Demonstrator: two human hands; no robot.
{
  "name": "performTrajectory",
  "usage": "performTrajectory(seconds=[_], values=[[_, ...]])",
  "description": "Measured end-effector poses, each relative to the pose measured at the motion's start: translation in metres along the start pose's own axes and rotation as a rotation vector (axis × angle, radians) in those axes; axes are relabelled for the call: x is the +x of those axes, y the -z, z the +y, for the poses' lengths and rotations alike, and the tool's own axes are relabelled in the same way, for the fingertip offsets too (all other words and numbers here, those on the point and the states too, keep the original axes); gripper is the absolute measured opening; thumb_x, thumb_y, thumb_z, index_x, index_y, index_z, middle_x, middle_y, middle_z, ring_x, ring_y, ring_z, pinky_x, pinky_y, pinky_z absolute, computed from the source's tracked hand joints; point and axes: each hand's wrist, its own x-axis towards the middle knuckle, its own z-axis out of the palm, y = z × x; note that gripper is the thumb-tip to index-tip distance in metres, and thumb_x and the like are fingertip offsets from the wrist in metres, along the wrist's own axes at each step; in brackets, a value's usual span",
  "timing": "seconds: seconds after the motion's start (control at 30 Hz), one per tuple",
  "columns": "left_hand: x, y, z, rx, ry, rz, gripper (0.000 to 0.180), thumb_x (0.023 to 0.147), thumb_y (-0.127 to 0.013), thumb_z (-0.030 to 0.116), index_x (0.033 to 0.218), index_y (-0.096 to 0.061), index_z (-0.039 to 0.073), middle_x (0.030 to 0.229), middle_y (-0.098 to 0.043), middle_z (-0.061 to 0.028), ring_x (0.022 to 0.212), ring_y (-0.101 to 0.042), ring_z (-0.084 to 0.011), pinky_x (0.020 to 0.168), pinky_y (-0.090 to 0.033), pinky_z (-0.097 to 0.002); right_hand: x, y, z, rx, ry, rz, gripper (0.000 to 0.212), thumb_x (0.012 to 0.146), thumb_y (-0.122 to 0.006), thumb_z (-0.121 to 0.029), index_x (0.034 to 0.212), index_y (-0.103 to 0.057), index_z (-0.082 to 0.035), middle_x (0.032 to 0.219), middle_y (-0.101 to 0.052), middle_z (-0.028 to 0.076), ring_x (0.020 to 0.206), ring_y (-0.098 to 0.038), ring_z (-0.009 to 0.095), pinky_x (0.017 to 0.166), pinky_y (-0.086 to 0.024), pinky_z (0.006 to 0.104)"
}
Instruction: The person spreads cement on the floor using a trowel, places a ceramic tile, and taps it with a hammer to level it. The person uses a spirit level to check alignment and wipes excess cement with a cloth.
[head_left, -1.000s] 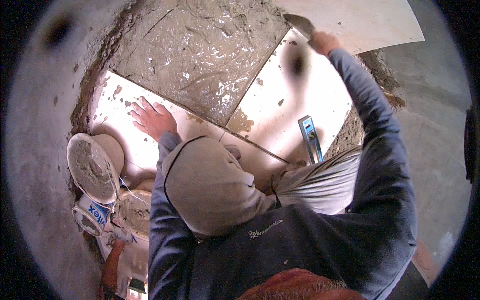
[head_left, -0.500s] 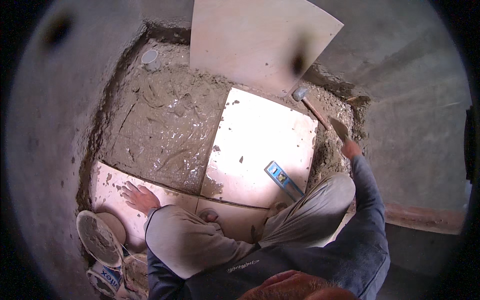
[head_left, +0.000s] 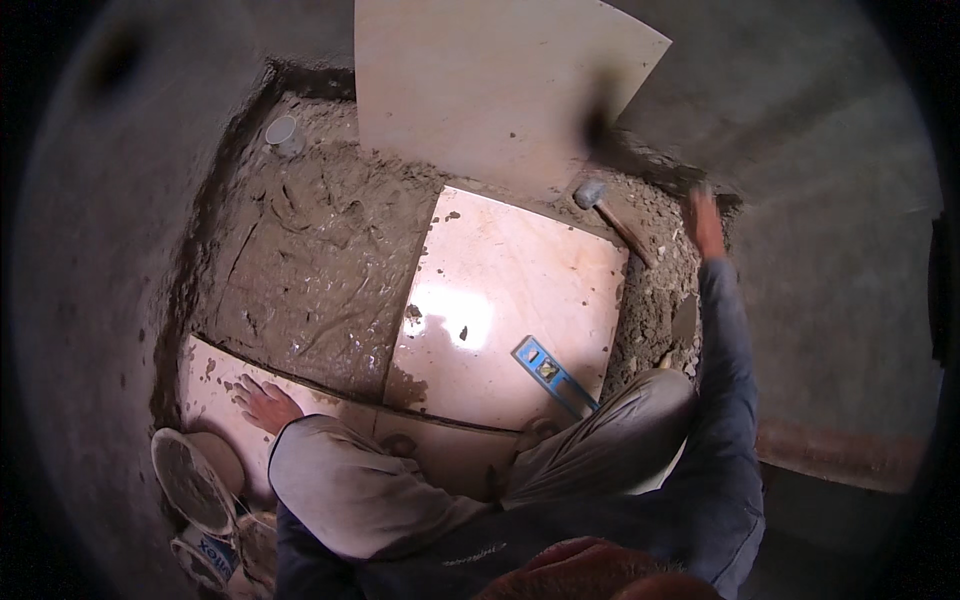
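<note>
My left hand (head_left: 266,403) rests palm down, fingers spread, on a pinkish tile (head_left: 215,375) at the left. My right hand (head_left: 705,222) reaches out at the far right beside the wall, empty, its fingers stretched and slightly blurred. Nearer to me than that hand, a trowel (head_left: 685,318) lies on the rubble by my right knee. To the hand's left is a mallet (head_left: 590,194) with a grey head and wooden handle. A blue spirit level (head_left: 548,368) lies on the larger laid tile (head_left: 510,300), partly hidden by my leg.
Wet mortar (head_left: 310,270) spreads left of the laid tile. A white pipe end (head_left: 283,131) sticks up at the far left. One large tile (head_left: 480,90) leans at the back. Buckets (head_left: 190,480) stand at the lower left; rough rubble (head_left: 655,215) borders the right wall.
My right hand has let go of the trowel, which now lies on the rubble closer to me, and has moved farther forward along the wall. My left hand stays flat on the tile.
</note>
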Motion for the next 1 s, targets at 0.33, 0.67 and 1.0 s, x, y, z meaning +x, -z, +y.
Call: performTrajectory(seconds=[0.33, 0.67, 1.0], values=[[0.0, -0.013, -0.012, -0.061, -0.039, -0.003, 0.06, 0.104, -0.04, 0.035, 0.159, -0.033, 0.011, 0.165, -0.028, -0.0173, 0.153, -0.022, -0.0371, 0.123, -0.013, -0.0554, 0.357, 0.083, -0.212, -0.153, 0.171, 0.532, 0.035, 0.096, -0.061, -0.048, 0.11, -0.067, -0.017, 0.106, -0.066, 0.017, 0.094, -0.065, 0.04, 0.077, -0.053, 0.0484], [0.0, 0.012, -0.001, -0.143, -0.018, 0.013, 0.057, 0.1, -0.043, 0.032, 0.152, -0.045, 0.007, 0.16, -0.036, -0.0219, 0.15, -0.027, -0.0411, 0.122, -0.017, -0.0575, 0.362, 0.106, -0.214, 0.227, 0.325, 0.353, 0.035, 0.1, -0.057, -0.045, 0.115, -0.064, -0.014, 0.107, -0.066, 0.019, 0.102, -0.066, 0.041, 0.083, -0.052, 0.0519], [0.051, 0.055, 0.034, -0.448, -0.257, -0.09, 0.043, 0.102, -0.054, 0.03, 0.136, -0.059, 0.006, 0.137, -0.061, -0.0197, 0.134, -0.051, -0.0366, 0.114, -0.033, -0.0521, 0.196, 0.199, -0.234, 0.003, 0.254, 0.45, 0.04, 0.093, -0.069, -0.045, 0.109, -0.066, -0.009, 0.095, -0.063, 0.015, 0.088, -0.066, 0.036, 0.069, -0.051, 0.0458]])
